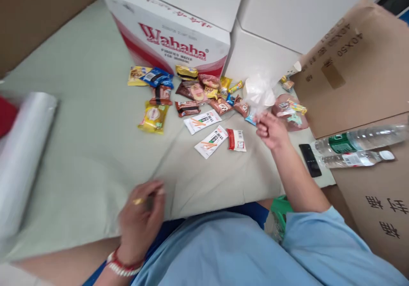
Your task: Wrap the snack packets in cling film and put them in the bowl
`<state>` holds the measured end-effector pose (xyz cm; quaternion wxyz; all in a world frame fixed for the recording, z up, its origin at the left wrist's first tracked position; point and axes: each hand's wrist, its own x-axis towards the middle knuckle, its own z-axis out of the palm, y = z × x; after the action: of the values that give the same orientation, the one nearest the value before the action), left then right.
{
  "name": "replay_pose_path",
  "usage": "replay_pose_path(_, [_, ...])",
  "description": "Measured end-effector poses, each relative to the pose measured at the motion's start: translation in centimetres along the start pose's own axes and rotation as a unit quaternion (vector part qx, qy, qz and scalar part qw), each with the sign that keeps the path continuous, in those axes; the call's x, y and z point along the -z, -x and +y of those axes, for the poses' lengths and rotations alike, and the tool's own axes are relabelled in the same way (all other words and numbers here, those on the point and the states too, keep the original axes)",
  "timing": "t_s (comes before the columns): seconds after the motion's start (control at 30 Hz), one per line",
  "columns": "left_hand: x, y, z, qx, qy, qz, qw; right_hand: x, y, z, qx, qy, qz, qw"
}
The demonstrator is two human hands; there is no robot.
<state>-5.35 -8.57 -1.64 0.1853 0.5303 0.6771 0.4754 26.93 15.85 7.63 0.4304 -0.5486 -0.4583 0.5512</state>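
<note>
My right hand [271, 130] is closed in a pinch on a clear plastic bag [266, 100], beside a white rounded thing [252, 91] whose kind I cannot tell. Loosely curled and slightly blurred, my left hand [142, 215] hovers at the table's front edge with nothing visible in it. Between and beyond the hands lie two white snack packets [211, 142], a red-and-white packet [236, 140] and a yellow wrapped snack [153, 117]. Several brown, blue and yellow wrapped snacks [188, 108] are heaped farther back.
A Wahaha carton [172, 34] and white boxes [271, 13] stand behind the snacks. On the right are a pink tray [300, 123], a black phone [309, 160], two plastic bottles [361, 158] and a cardboard box [345, 77]. A plastic roll [27, 149] lies left.
</note>
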Motion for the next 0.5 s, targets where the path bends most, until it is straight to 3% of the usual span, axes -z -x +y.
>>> replay_pose_path(0.07, [-1.7, -0.3, 2.1, 0.103, 0.156, -0.074, 0.98, -3.2, 5.0, 3.6, -0.036, 0.024, -0.044, 0.998])
replay_pose_path(0.17, [-4.2, -1.3, 3.9, 0.238, 0.401, -0.16, 0.87, -6.9, 11.8, 7.5, -0.011, 0.123, -0.112, 0.986])
replay_pose_path(0.23, [-5.0, -2.0, 4.3, 0.287, 0.459, -0.193, 0.818, -8.1, 14.6, 8.5, 0.024, 0.19, -0.183, 0.964])
replay_pose_path(0.27, [-5.1, -2.3, 4.3, 0.303, 0.458, -0.189, 0.814, -8.3, 15.1, 8.6, 0.04, 0.216, -0.237, 0.946])
replay_pose_path(0.33, [-4.8, -2.7, 4.0, 0.323, 0.421, -0.152, 0.834, -7.5, 14.1, 7.9, 0.069, 0.255, -0.333, 0.905])
replay_pose_path(0.37, [-4.6, -2.8, 3.7, 0.329, 0.398, -0.128, 0.847, -6.8, 12.7, 7.2, 0.086, 0.275, -0.344, 0.894])
replay_pose_path(0.4, [-4.2, -2.8, 3.3, 0.332, 0.378, -0.107, 0.858, -5.8, 10.7, 6.5, 0.107, 0.301, -0.317, 0.893])
replay_pose_path(0.43, [-3.8, -2.7, 2.9, 0.335, 0.362, -0.089, 0.865, -4.8, 8.2, 5.6, 0.131, 0.336, -0.244, 0.9])
replay_pose_path(0.47, [-3.4, -2.5, 2.5, 0.338, 0.348, -0.076, 0.871, -3.7, 5.4, 4.8, 0.162, 0.379, -0.138, 0.901])
replay_pose_path(0.5, [-3.0, -2.3, 2.3, 0.344, 0.337, -0.063, 0.874, -2.8, 2.4, 4.1, 0.186, 0.429, -0.036, 0.883])
